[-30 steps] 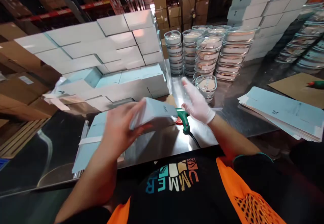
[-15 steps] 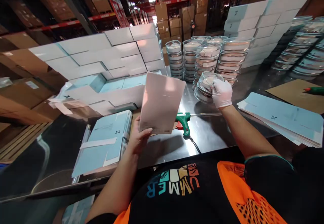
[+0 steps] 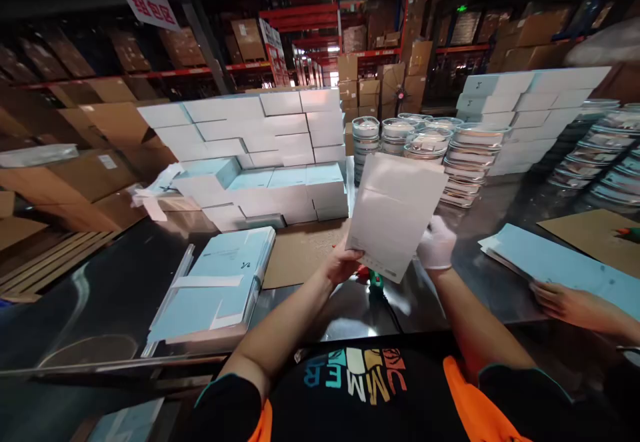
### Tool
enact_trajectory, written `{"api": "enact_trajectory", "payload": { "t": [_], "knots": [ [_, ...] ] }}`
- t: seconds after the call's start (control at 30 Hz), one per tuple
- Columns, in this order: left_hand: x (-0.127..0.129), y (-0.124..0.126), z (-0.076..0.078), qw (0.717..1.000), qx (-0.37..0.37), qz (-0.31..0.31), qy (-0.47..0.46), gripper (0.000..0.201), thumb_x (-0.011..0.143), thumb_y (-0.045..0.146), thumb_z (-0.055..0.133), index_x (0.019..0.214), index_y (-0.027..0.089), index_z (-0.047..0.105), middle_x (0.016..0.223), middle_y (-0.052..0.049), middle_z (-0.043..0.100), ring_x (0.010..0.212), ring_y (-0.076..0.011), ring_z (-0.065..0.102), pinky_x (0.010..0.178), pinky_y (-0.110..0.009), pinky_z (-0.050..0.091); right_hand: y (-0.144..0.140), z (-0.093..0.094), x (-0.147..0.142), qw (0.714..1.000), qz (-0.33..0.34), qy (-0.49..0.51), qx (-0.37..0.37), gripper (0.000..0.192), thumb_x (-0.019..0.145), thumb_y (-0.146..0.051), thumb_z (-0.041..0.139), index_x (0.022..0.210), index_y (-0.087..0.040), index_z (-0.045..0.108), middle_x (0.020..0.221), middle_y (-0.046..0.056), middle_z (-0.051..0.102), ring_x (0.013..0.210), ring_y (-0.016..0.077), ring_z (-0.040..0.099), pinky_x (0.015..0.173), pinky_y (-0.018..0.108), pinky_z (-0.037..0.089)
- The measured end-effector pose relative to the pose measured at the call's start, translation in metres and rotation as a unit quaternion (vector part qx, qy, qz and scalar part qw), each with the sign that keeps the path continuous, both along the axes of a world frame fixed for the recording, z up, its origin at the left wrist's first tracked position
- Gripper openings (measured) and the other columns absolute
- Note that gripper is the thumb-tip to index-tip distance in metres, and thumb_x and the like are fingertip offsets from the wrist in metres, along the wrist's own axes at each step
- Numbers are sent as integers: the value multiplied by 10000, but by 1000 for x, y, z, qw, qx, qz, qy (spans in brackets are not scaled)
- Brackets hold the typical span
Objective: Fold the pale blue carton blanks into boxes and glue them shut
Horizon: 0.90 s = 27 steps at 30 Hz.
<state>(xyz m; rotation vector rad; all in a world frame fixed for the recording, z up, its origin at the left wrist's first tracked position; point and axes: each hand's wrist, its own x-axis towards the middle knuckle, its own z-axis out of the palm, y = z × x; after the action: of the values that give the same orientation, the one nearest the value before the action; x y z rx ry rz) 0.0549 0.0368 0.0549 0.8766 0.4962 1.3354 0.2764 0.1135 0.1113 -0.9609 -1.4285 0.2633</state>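
My left hand (image 3: 343,262) is closed on the lower left corner of a flat white carton (image 3: 395,212), held tilted above the table. My right hand (image 3: 437,243), in a white glove, is at the carton's right edge with its fingers curled and partly hidden; what they hold, if anything, I cannot make out. Below the carton lies a green glue gun (image 3: 376,283), mostly covered, its cord running toward me. Just behind the carton are stacked glass containers with lids (image 3: 467,162).
White boxes (image 3: 280,125) form a wall at the back left. A pile of flat blue cartons (image 3: 215,282) lies at left beside a cardboard sheet (image 3: 295,249). At right, another person's hand (image 3: 565,302) touches flat blue cartons (image 3: 575,262). More boxes (image 3: 520,112) stand behind.
My right hand has drawn back from the glass containers to the carton's edge. The carton has shifted right in view and covers more of the glue gun. Another person's hand has appeared at right.
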Motion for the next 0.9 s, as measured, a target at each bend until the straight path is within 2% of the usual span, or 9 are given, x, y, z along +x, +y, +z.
{"api": "enact_trajectory", "payload": {
  "t": [0.1,0.27,0.37,0.43,0.53,0.6,0.67,0.77,0.9],
  "knots": [
    [-11,-8,-12,1000,-16,-9,25,831,605,321,997,1338,204,623,1063,-80,791,829,-276,765,750,-410,607,2,26,11,989,-46,135,30,401,857,-592,765,708,-241,640,656,-17,653,646,181,608,734,377,593],
    [-54,-36,-19,983,-13,176,45,990,540,243,1062,1381,292,544,1262,-42,731,1085,-246,739,925,-371,611,-20,83,38,965,-56,198,161,388,789,-576,885,730,-259,668,737,11,695,742,214,658,799,414,598],
    [-82,-56,-28,965,-42,239,104,1085,522,277,1080,1428,325,486,1261,-25,702,1051,-226,723,916,-365,622,-47,108,43,972,85,151,159,349,802,-581,935,812,-275,767,811,20,769,773,227,723,814,428,628],
    [-92,-70,-38,952,-57,265,139,1132,487,270,1087,1436,333,473,1213,-11,691,993,-214,718,867,-349,626,-62,119,34,971,219,52,83,286,862,-563,916,874,-291,831,938,35,833,860,246,786,845,442,660],
    [-93,-89,-57,939,-59,273,200,1056,471,259,1084,1375,292,539,1144,-3,686,971,-201,720,862,-314,604,-72,122,5,931,339,-134,7,275,916,-574,869,876,-303,865,1095,56,856,1145,319,803,1094,559,635],
    [-89,-100,-69,938,-62,249,232,955,451,256,1089,1280,236,615,1127,-33,712,1019,-234,733,913,-340,601,-73,112,-14,908,363,-208,21,310,896,-619,872,965,-316,883,1218,69,846,1339,369,733,1259,648,514],
    [-85,-109,-78,933,-71,236,262,897,426,256,1099,1209,204,664,1141,-73,745,1113,-300,734,997,-413,603,-71,89,-26,911,362,-196,31,437,918,-666,840,1201,-334,861,1424,80,786,1484,379,641,1330,669,429],
    [-83,-119,-86,902,-74,262,336,883,419,284,1108,1195,199,694,1212,-125,762,1257,-393,691,1108,-538,574,-72,36,-31,938,339,-72,15,686,992,-743,718,1523,-310,686,1663,130,621,1578,362,563,1315,621,465],
    [-82,-132,-83,884,-35,310,349,958,501,382,1098,1339,221,663,1420,-200,696,1369,-444,636,1138,-599,559,-89,-35,-43,934,354,-31,-47,919,922,-882,679,1594,-261,594,1707,205,548,1607,403,521,1316,632,449]
  ]
}}
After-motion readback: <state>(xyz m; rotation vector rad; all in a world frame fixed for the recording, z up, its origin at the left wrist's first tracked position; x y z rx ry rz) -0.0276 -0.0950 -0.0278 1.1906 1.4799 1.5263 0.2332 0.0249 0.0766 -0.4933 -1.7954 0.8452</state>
